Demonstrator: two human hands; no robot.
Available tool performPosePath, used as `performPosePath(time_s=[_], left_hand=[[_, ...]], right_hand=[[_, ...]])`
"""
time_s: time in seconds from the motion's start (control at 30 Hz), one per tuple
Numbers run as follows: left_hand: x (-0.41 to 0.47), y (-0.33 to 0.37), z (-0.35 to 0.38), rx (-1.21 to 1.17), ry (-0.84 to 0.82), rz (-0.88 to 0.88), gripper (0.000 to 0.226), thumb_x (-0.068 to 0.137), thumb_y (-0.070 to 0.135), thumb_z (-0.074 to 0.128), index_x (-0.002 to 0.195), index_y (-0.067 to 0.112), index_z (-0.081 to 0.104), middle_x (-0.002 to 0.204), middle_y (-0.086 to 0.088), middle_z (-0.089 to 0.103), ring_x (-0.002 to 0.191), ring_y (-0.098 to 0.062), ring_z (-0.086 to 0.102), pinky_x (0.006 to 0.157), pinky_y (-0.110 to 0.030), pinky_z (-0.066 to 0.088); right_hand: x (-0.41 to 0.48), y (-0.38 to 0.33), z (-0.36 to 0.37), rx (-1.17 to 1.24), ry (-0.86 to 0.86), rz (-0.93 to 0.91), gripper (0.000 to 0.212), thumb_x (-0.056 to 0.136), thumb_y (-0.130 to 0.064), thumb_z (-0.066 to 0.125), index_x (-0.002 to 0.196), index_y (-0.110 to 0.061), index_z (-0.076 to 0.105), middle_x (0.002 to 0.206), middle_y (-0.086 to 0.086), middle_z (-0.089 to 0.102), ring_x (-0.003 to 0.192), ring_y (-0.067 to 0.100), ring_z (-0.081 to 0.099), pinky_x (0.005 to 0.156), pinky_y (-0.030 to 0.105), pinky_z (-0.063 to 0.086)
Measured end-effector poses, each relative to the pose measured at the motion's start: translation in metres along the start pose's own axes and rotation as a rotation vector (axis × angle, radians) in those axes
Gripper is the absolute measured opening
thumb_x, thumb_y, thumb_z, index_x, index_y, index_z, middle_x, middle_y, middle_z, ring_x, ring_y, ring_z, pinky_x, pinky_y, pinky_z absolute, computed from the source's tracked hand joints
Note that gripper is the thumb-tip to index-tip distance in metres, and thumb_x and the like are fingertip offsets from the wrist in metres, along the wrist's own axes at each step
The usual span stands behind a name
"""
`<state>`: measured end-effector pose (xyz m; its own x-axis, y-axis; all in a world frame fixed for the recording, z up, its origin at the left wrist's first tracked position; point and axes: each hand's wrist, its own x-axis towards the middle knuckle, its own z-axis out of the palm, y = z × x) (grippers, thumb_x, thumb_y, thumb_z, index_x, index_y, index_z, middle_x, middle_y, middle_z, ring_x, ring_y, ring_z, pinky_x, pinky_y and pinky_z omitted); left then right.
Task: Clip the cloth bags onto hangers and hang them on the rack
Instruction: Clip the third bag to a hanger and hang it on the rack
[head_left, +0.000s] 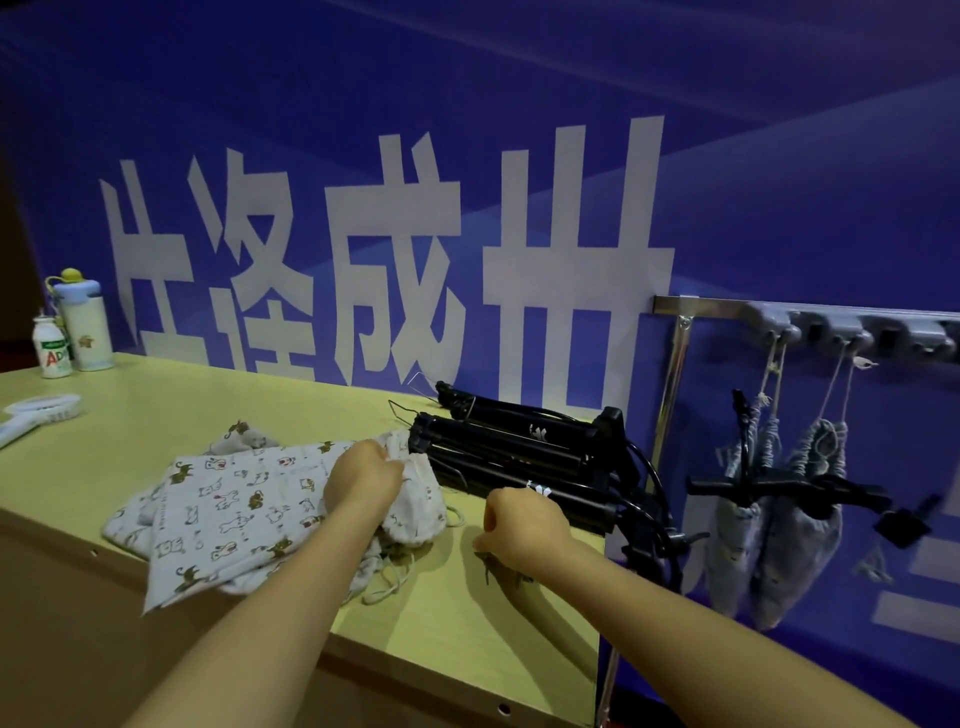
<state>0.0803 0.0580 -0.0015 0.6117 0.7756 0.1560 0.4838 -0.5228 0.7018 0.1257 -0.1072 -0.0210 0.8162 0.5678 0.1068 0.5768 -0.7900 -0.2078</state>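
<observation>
Cloth bags (228, 509) lie heaped on the counter (156, 395), with loose drawstrings tangled at the near side. The left hand (363, 478) grips the gathered mouth of the top bag. The right hand (519, 522) is curled against the stacked black hangers (514, 447); what it pinches, if anything, cannot be told.

Risk: the strings snag and drag neighbouring bags off the edge. The hangers appear interlocked near the counter end, so pulling one may topple the rest. The hung bags (779, 519) crowd the rack (831, 322).

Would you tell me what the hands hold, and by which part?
Left hand grips a printed cloth bag by its gathered mouth; what the right hand holds cannot be told.
</observation>
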Motion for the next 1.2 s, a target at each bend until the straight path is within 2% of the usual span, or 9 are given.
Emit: performPosePath(time_s=[0.2, 0.27, 0.33, 0.43, 0.53, 0.7, 0.9, 1.07, 1.2], left_hand=[[-0.005, 0.011, -0.011, -0.166, 0.134, 0.003, 0.022, 0.1, 0.026, 0.036, 0.097, 0.008, 0.049, 0.089, -0.007, 0.052, 0.08, -0.027, 0.049, 0.069, -0.033, 0.037], [-0.006, 0.017, -0.013, -0.208, 0.123, 0.015, 0.025, 0.1, 0.023, 0.034, 0.085, 0.011, 0.048, 0.092, -0.009, 0.052, 0.084, -0.028, 0.049, 0.072, -0.034, 0.039], [-0.007, 0.022, -0.015, -0.254, 0.117, 0.013, 0.027, 0.1, 0.021, 0.033, 0.077, 0.013, 0.047, 0.093, -0.011, 0.055, 0.083, -0.028, 0.05, 0.073, -0.034, 0.04], [-0.009, 0.028, -0.019, -0.352, 0.142, 0.0, 0.02, 0.1, 0.019, 0.031, 0.091, 0.008, 0.047, 0.096, -0.012, 0.054, 0.084, -0.028, 0.049, 0.071, -0.033, 0.038], [-0.014, 0.032, -0.025, -0.416, 0.194, 0.008, 0.02, 0.1, 0.02, 0.032, 0.098, 0.006, 0.047, 0.095, -0.01, 0.051, 0.086, -0.027, 0.048, 0.073, -0.034, 0.038], [-0.02, 0.042, -0.045, -0.444, 0.245, 0.067, 0.018, 0.1, 0.022, 0.033, 0.096, 0.008, 0.044, 0.093, -0.011, 0.051, 0.083, -0.026, 0.048, 0.071, -0.035, 0.038], [-0.037, 0.07, -0.071, -0.445, 0.248, 0.162, 0.017, 0.101, 0.023, 0.031, 0.096, 0.011, 0.042, 0.092, -0.008, 0.05, 0.077, -0.02, 0.047, 0.06, -0.03, 0.037], [-0.064, 0.111, -0.091, -0.474, 0.243, 0.271, 0.019, 0.101, 0.023, 0.028, 0.096, 0.012, 0.043, 0.076, 0.003, 0.043, 0.069, -0.01, 0.044, 0.062, -0.024, 0.038], [-0.096, 0.156, -0.107, -0.587, 0.215, 0.385, 0.019, 0.101, 0.025, 0.028, 0.096, 0.015, 0.044, 0.085, 0.001, 0.047, 0.081, -0.016, 0.05, 0.07, -0.027, 0.045]], right_hand=[[-0.003, -0.003, 0.005, -0.017, -0.04, 0.04, 0.015, 0.085, -0.02, 0.062, 0.096, -0.01, 0.065, 0.082, 0.003, 0.06, 0.085, 0.024, 0.065, 0.074, 0.035, 0.053], [-0.004, -0.006, 0.006, -0.011, -0.05, 0.042, 0.007, 0.086, -0.013, 0.06, 0.087, -0.009, 0.065, 0.076, 0.004, 0.058, 0.079, 0.024, 0.064, 0.069, 0.033, 0.053], [-0.006, -0.009, 0.005, -0.034, -0.053, 0.039, 0.019, 0.086, -0.004, 0.056, 0.068, -0.009, 0.053, 0.065, 0.003, 0.049, 0.07, 0.025, 0.056, 0.059, 0.031, 0.045], [-0.01, -0.012, 0.001, -0.054, -0.055, 0.042, 0.033, 0.084, 0.003, 0.052, 0.057, -0.011, 0.039, 0.059, 0.003, 0.04, 0.057, 0.022, 0.046, 0.048, 0.029, 0.035], [-0.011, -0.013, -0.004, -0.015, -0.058, 0.043, 0.019, 0.084, 0.001, 0.053, 0.066, -0.006, 0.054, 0.064, 0.005, 0.048, 0.067, 0.025, 0.051, 0.054, 0.03, 0.04], [-0.007, -0.009, -0.02, 0.375, -0.045, 0.085, 0.019, 0.088, -0.016, 0.063, 0.099, -0.003, 0.072, 0.095, 0.012, 0.072, 0.088, 0.025, 0.068, 0.081, 0.036, 0.056], [-0.026, -0.008, -0.084, 1.127, -0.016, 0.058, 0.022, 0.097, -0.012, 0.052, 0.079, -0.005, 0.062, 0.071, 0.005, 0.055, 0.063, 0.011, 0.051, 0.062, 0.021, 0.047], [-0.047, -0.011, -0.135, 1.315, 0.196, -0.046, 0.025, 0.1, -0.019, 0.046, 0.079, -0.012, 0.058, 0.073, 0.002, 0.059, 0.061, 0.009, 0.053, 0.058, 0.017, 0.046], [-0.066, -0.006, -0.176, 1.322, 0.434, -0.114, 0.024, 0.102, -0.023, 0.039, 0.085, -0.012, 0.053, 0.077, 0.002, 0.064, 0.069, 0.013, 0.063, 0.064, 0.023, 0.052]])
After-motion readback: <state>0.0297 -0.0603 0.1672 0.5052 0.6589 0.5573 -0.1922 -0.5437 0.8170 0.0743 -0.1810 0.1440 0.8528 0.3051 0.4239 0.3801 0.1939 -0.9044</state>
